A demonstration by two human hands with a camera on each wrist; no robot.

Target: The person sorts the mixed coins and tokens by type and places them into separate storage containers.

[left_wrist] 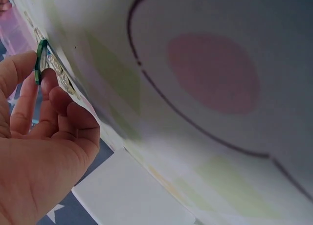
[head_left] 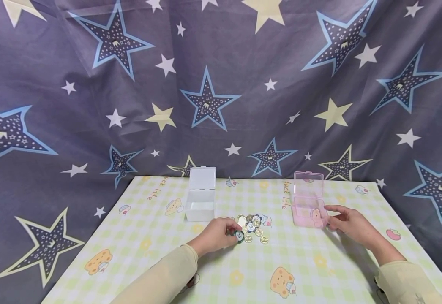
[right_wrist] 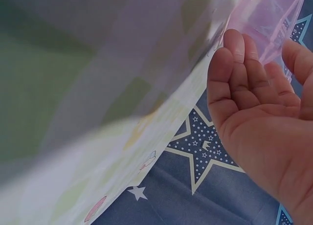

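**Checked tablecloth, star backdrop, chip pinched at the pile**

Head view: pale green-and-yellow checked tablecloth (head_left: 244, 270), printed with cartoon bears, cupcakes and red lettering, spread over the whole table. Behind and to both sides, draped dark blue-grey fabric backdrop (head_left: 221, 84) patterned with white, cream and blue-outlined stars, creased in places. At the far middle of the cloth, a clear plastic box (head_left: 200, 204) with lid stood upright; further right, a pink plastic box (head_left: 307, 209), lid likewise raised. Between the two, nearer the front, a small pile of gold and dark chips (head_left: 252, 228). Left hand (head_left: 216, 236) resting at the pile's left edge, fingers curled, pinching a green-rimmed chip (head_left: 239, 236) at the fingertips. Right hand (head_left: 348, 223) just beside the pink box's right wall, fingers relaxed and spread, holding nothing; actual contact with the box hard to judge. Cream sleeves on both forearms.

Left wrist view: cloth seen very close and blurred, with a pink blob and a dark curved outline from the print. Green-rimmed chip (left_wrist: 40, 58) held on edge between thumb and forefinger, other fingers curled below. Clear box a white patch at bottom, backdrop stars beneath.

Right wrist view: palm open, fingers loosely bent, empty, tips near the pink box (right_wrist: 274, 19). Blurred cloth edge running diagonally; star fabric hanging below.
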